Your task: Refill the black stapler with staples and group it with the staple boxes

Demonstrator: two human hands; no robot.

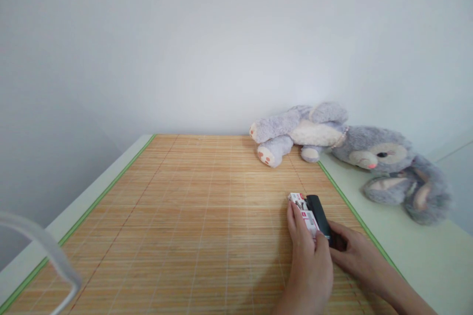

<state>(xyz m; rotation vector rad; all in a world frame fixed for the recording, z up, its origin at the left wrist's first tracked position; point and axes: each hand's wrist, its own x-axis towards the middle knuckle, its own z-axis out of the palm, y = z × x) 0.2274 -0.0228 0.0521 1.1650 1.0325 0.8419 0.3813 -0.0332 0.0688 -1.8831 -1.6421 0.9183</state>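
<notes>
My left hand (310,256) is closed around small white-and-pink printed boxes (309,221), which look like staple boxes. Right beside them lies a black stapler (318,214), long and narrow, pointing away from me. The fingers and thumb of my right hand (351,251) grip its near end from the right. Both hands are close together, low over the right part of the bamboo mat (207,216). My left hand covers part of the boxes, so I cannot tell exactly how many there are.
A grey plush rabbit (318,133) lies on its side at the back right, partly on the mat and partly on the pale tabletop (417,241). A white curved bar (48,246) cuts into view at the lower left. Behind the table stands a plain wall (207,49).
</notes>
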